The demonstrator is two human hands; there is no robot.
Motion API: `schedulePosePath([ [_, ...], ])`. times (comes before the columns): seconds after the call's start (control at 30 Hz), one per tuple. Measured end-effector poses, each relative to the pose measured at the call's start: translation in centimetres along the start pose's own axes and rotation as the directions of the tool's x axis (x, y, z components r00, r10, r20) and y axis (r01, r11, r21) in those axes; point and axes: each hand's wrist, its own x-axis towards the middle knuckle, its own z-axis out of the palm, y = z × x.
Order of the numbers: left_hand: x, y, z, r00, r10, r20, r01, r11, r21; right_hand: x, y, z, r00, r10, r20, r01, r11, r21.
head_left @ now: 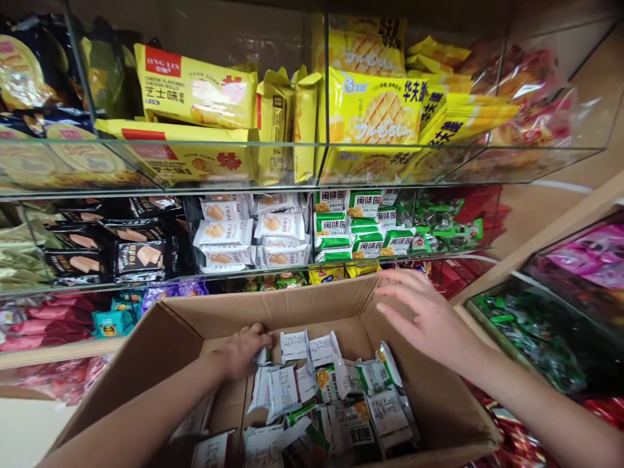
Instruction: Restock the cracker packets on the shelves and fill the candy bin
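Observation:
An open cardboard box stands before the shelves, with several small white and green snack packets lying loose on its bottom. My left hand reaches inside near the far left part, its fingers curled over a small packet that is mostly hidden under them. Over the box's far right corner is my right hand, fingers spread and holding nothing.
Glass shelf bins rise behind the box. Yellow packs and waffle packs fill the upper row. Below are black packs, white packs and green-white packs. More candy bins stand at the right.

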Motion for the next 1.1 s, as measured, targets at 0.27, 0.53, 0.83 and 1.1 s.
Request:
schedulePosePath([
  [0.27,-2.9,3.1,-3.6,0.960,-0.144,0.240,0.267,0.728,-0.632,0.1,-3.5,2.2,0.888,0.032,0.459,-0.193,0.932,0.308],
  [0.53,-3.0,10.5,-2.2,0.924,-0.034,0.381,0.381,0.169,-0.909,1.6,-7.1,2.7,0.874,0.022,0.485,-0.336,0.750,0.570],
  [0.83,-2.1,13.2,-1.4,0.978,-0.004,0.208,0.193,0.394,-0.899,0.2,-5.1,2.7,0.874,0.231,0.428,-0.477,0.578,0.662],
  [1.1,-0.7,14.5,-0.4,0.999,-0.049,0.015,0.040,0.550,-0.835,-0.1,-3.1,-0.3,0.919,0.256,0.300,-0.394,0.606,0.691],
])
